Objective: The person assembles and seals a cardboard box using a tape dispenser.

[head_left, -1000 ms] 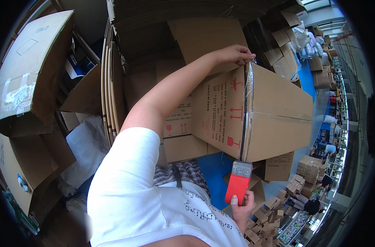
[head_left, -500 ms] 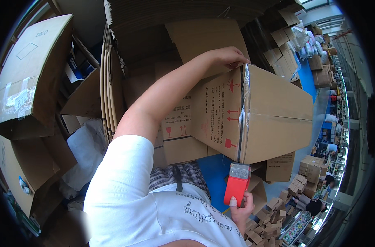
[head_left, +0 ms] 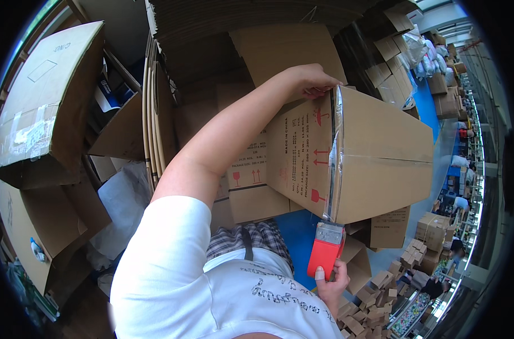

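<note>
A brown cardboard box [head_left: 384, 152] with red and black print sits tilted in front of me. A strip of shiny tape [head_left: 337, 150] runs along its edge from the far corner to the near one. My left hand [head_left: 315, 83] reaches across and grips the far corner, at the strip's far end, its fingers curled and partly hidden. Wrapped in my right hand [head_left: 333, 282] is a red tape dispenser [head_left: 323, 251]. The dispenser's metal toothed head meets the near corner of the box, at the other end of the strip.
Flattened cardboard sheets [head_left: 154, 113] stand upright at left, beside a large taped carton [head_left: 42, 101]. Another printed carton [head_left: 248, 181] lies under my left arm. Small boxes [head_left: 375, 299] are heaped at lower right. People and white bags [head_left: 429, 59] appear farther off.
My left hand has settled slightly lower over the far corner, its fingers more bent down. The dispenser stays at the near corner; the whole view has shifted a little.
</note>
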{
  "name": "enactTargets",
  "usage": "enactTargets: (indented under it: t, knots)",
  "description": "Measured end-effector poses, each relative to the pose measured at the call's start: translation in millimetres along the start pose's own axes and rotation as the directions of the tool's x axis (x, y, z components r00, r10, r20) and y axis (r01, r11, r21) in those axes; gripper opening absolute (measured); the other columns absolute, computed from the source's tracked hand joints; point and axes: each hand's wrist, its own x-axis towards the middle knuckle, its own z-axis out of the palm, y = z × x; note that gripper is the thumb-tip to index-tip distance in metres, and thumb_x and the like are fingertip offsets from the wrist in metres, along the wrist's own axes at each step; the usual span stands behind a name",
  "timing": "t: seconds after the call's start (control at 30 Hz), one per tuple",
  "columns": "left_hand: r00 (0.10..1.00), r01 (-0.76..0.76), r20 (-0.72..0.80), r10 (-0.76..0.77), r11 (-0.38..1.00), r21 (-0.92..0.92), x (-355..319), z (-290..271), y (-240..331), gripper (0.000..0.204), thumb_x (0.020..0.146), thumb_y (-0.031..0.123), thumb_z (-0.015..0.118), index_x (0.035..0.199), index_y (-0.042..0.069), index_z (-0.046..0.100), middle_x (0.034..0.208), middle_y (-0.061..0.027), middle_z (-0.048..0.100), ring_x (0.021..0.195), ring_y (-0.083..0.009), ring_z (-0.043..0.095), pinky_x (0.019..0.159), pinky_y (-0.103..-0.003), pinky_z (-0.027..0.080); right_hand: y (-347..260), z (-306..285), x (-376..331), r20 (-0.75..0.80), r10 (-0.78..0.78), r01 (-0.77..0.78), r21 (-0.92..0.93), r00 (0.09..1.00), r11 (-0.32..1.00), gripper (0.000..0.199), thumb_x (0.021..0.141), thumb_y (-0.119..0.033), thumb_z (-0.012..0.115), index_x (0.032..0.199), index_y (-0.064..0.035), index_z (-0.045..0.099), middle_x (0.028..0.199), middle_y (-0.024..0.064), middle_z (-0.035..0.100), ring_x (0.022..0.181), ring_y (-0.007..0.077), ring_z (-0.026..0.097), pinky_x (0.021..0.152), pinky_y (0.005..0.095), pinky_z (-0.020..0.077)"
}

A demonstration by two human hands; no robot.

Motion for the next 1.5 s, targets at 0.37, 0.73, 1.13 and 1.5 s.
enactTargets:
  t: [0.37,0.73,1.13,1.5]
  knots:
    - [0.97,-0.136,-0.239,0.053,0.929,-0.345,-15.5,21.6,-19.1,0.029,0.071,0.024,0.081,0.066,0.004,0.061,0.062,-0.0011,0.057,0.051,-0.0091,0.052,0.049,-0.02,0.048,1.2,5.4,6.7,-0.016,0.08,-0.077,0.142,0.997,0.987,0.028,0.077,-0.012,0.071,0.095,0.0022,0.056,0.092,0.0119,0.066,0.082,0.0156,0.065,0.074,0.0284,0.0515]
    - [0.938,-0.12,-0.338,-0.078,0.842,-0.527,-14.5,37.3,-32.3,0.022,0.074,0.027,0.078,0.068,0.01,0.066,0.063,0.0039,0.061,0.052,-0.0031,0.052,0.042,-0.014,0.032,29.8,11.6,-2.2,-0.058,0.056,-0.045,0.176,0.997,0.983,0.028,0.083,-0.018,0.066,0.098,0.0027,0.054,0.104,0.0147,0.065,0.082,0.0147,0.063,0.074,0.0285,0.051]
    - [0.851,0.039,-0.268,-0.451,0.564,-0.825,26.8,45.6,-177.1,0.012,0.082,0.012,0.065,0.078,0.004,0.059,0.063,-0.0067,0.063,0.044,-0.0077,0.054,0.035,-0.019,0.038,15.4,11.4,9.5,-0.075,0.099,-0.075,0.274,0.992,0.959,0.029,0.085,-0.02,0.065,0.102,0.0014,0.054,0.091,0.0104,0.066,0.078,0.0124,0.062,0.071,0.0272,0.051]
    - [0.695,-0.647,-0.232,0.68,0.733,0.21,-55.0,16.9,-8.3,0.044,0.094,0.038,0.054,0.12,0.004,0.059,0.113,-0.0111,0.063,0.111,-0.0219,0.057,0.097,-0.034,0.043,14.8,10.4,1.8,-0.018,0.087,-0.082,0.187,0.996,0.979,0.03,0.082,-0.017,0.066,0.101,0.004,0.054,0.096,0.0145,0.066,0.08,0.0165,0.063,0.075,0.0306,0.051]
